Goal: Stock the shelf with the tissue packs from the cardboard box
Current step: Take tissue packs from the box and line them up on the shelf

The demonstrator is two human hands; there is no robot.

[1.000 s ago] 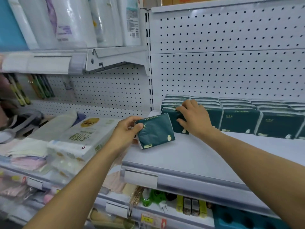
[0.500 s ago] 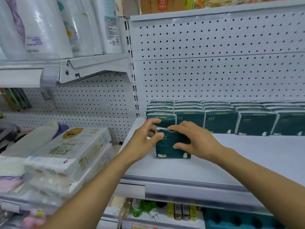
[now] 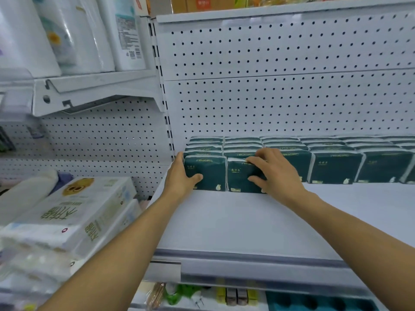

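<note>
Dark green tissue packs stand in rows [image 3: 336, 167] along the back of the white shelf [image 3: 224, 221]. My left hand [image 3: 179, 178] grips the leftmost front pack [image 3: 208, 173], with the thumb on its face and the fingers round its left side. My right hand [image 3: 278, 171] holds the pack beside it [image 3: 238, 176], fingers curled over the top edge and thumb on the front. Both packs stand upright and side by side, level with the front of the row. The cardboard box is out of view.
White boxed tissues [image 3: 74, 216] are stacked on the lower shelf at left. Wrapped paper rolls [image 3: 67, 34] fill the upper left shelf. A white pegboard wall [image 3: 269, 97] backs the shelf. Small goods [image 3: 235, 295] lie on the shelf below.
My left hand carried a pack onto the shelf; both hands stood it upright and pushed it back into the front row. My right hand shifted to the neighbouring pack.
</note>
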